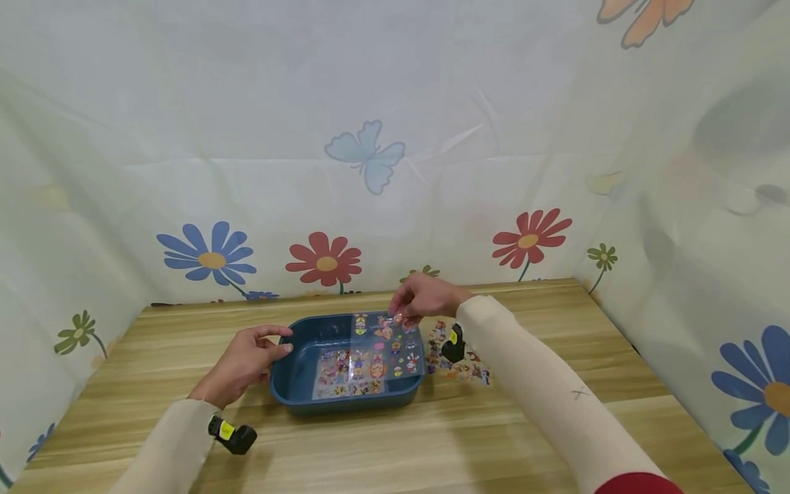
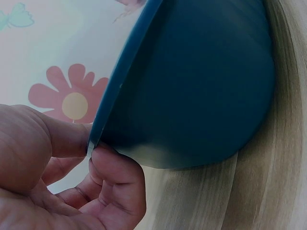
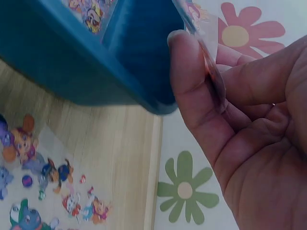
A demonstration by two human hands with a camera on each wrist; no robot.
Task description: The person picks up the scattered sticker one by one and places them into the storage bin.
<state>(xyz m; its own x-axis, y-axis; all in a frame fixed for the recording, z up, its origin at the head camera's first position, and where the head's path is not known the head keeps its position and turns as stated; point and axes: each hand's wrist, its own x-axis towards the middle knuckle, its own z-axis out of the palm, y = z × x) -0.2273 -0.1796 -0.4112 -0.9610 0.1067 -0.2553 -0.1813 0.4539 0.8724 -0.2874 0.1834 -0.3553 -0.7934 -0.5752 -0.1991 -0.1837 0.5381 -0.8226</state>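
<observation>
A blue plastic basin (image 1: 345, 406) stands on the table. My left hand (image 1: 243, 360) grips its left rim, thumb on one side and curled fingers on the other, as the left wrist view shows up close (image 2: 115, 177). Between thumb and fingers my right hand (image 1: 428, 296) pinches the upper corner of a clear sticker sheet (image 1: 395, 353) with cartoon figures. That sheet hangs over the right half of the basin. Beneath it, a second sticker sheet (image 1: 330, 374) lies on the basin floor, partly covered in the head view.
Right of the basin, more cartoon stickers on clear film (image 1: 472, 370) lie on the wooden table (image 1: 321, 453), partly behind the right wrist. A white cloth (image 1: 247, 137) printed with flowers and a butterfly hangs behind the table and along its sides.
</observation>
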